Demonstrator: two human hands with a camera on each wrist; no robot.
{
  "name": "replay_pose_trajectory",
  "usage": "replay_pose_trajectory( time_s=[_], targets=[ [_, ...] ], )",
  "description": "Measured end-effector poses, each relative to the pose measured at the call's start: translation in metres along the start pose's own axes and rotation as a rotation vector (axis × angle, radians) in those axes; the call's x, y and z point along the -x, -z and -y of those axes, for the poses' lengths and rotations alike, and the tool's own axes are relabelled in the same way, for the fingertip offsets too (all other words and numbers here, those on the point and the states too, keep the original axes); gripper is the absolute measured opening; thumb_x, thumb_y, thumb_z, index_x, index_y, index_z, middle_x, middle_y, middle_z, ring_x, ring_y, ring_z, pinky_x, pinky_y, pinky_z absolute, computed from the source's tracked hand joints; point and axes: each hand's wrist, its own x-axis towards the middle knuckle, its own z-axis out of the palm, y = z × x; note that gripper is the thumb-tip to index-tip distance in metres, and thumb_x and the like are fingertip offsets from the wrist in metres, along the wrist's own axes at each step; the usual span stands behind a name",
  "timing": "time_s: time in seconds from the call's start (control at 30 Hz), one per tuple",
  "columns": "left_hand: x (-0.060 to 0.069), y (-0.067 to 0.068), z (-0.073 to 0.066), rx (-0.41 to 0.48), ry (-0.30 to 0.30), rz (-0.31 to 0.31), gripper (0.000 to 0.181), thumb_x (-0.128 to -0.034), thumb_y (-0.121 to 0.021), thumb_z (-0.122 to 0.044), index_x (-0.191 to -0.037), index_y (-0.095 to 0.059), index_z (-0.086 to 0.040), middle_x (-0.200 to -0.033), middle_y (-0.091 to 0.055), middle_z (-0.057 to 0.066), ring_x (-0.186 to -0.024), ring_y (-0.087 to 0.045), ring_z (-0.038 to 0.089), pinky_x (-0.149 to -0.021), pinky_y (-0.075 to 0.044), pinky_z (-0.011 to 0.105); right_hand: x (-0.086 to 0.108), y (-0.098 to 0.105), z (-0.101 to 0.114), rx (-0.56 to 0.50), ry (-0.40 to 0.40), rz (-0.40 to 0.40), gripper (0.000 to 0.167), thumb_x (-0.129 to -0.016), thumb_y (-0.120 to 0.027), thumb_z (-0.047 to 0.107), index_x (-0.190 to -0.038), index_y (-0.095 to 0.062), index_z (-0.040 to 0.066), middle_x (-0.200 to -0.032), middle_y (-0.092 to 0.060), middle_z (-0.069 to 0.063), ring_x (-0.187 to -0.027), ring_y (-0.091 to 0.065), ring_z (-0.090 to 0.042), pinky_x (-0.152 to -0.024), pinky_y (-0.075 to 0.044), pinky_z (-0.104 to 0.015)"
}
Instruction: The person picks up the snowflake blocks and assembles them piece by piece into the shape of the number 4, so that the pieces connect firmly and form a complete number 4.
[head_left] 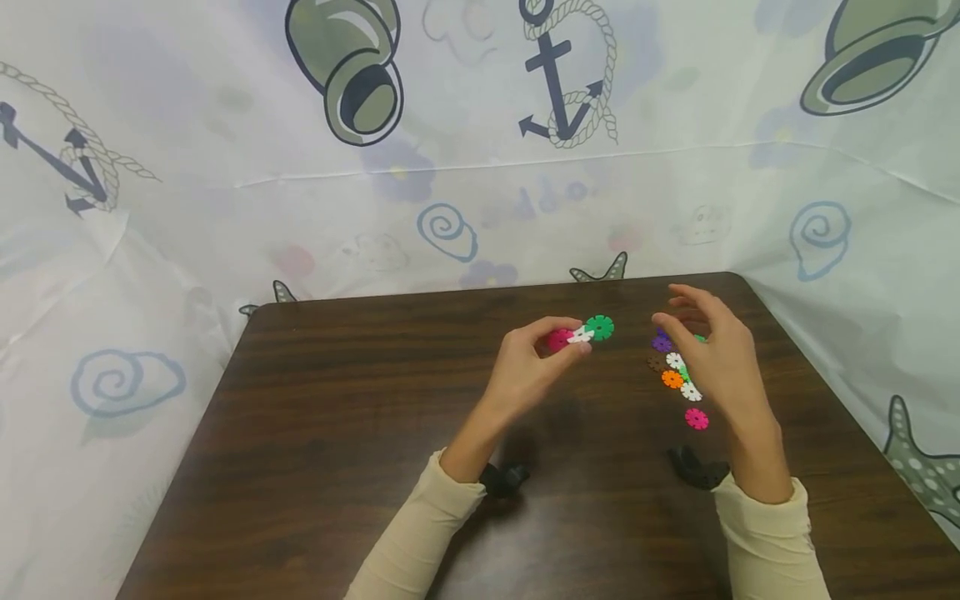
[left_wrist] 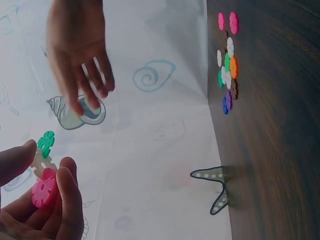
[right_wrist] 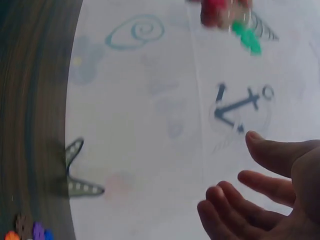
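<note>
My left hand pinches a short chain of notched plastic discs between thumb and fingers. The chain joins a pink disc, a white disc and a green disc, the green one sticking out at the far end. My right hand is raised over the right of the table with its fingers apart and loosely bent, nothing between them. In the head view it partly covers a group of loose discs, among them an orange disc, a purple disc and a brown disc.
A pink disc lies at the near end of the loose group on the dark wooden table. Behind the table hangs a white printed cloth. Black wrist-worn devices sit at both wrists.
</note>
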Motion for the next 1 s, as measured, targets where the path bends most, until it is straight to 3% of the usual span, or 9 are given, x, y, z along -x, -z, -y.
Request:
replay_pose_trajectory(
  time_s=[0.13, 0.43, 0.73, 0.9, 1.0],
  targets=[
    [0.0, -0.001, 0.0, 0.001, -0.008, -0.004, 0.032, -0.0908, -0.079, -0.026, -0.12, -0.075, -0.014, -0.1, -0.074, 0.006, -0.079, -0.06, 0.011, -0.066, -0.051, 0.019, -0.003, 0.012, -0.019, 0.03, -0.087, -0.016, 0.065, -0.102, -0.061, 0.046, -0.154, -0.046, 0.01, -0.138, -0.061, -0.024, -0.124, -0.059, -0.047, -0.102, -0.044, -0.066],
    [0.0, -0.002, 0.001, -0.004, -0.014, -0.007, 0.031, -0.0909, -0.079, -0.025, -0.12, -0.075, -0.014, -0.095, -0.072, 0.006, -0.077, -0.057, 0.015, -0.061, -0.047, 0.019, -0.01, 0.027, -0.055, 0.054, -0.227, 0.025, 0.077, -0.103, -0.058, 0.05, -0.16, -0.033, 0.005, -0.147, -0.052, -0.031, -0.134, -0.049, -0.053, -0.107, -0.039, -0.07],
    [0.001, -0.003, 0.001, 0.005, -0.025, -0.004, 0.031, -0.0918, -0.078, -0.026, -0.121, -0.075, -0.017, -0.098, -0.072, 0.005, -0.076, -0.057, 0.014, -0.061, -0.048, 0.019, -0.015, 0.025, -0.105, 0.168, -0.39, 0.141, 0.079, -0.106, -0.051, 0.045, -0.159, -0.023, -0.006, -0.15, -0.042, -0.04, -0.134, -0.042, -0.059, -0.105, -0.038, -0.073],
    [0.001, -0.002, 0.0, -0.008, -0.033, 0.003, 0.03, -0.0932, -0.076, -0.027, -0.122, -0.075, -0.019, -0.098, -0.072, 0.003, -0.077, -0.058, 0.012, -0.063, -0.049, 0.02, -0.016, 0.022, -0.133, 0.263, -0.439, 0.171, 0.077, -0.104, -0.055, 0.038, -0.151, -0.028, -0.017, -0.147, -0.037, -0.047, -0.135, -0.033, -0.066, -0.111, -0.032, -0.073],
    [0.001, -0.002, 0.0, -0.007, -0.033, 0.004, 0.029, -0.0933, -0.075, -0.027, -0.122, -0.075, -0.019, -0.097, -0.072, 0.002, -0.077, -0.058, 0.011, -0.063, -0.049, 0.022, -0.016, 0.02, -0.143, 0.286, -0.507, 0.175, 0.076, -0.102, -0.057, 0.035, -0.15, -0.03, -0.018, -0.149, -0.032, -0.049, -0.137, -0.026, -0.069, -0.113, -0.027, -0.073]
  ],
)
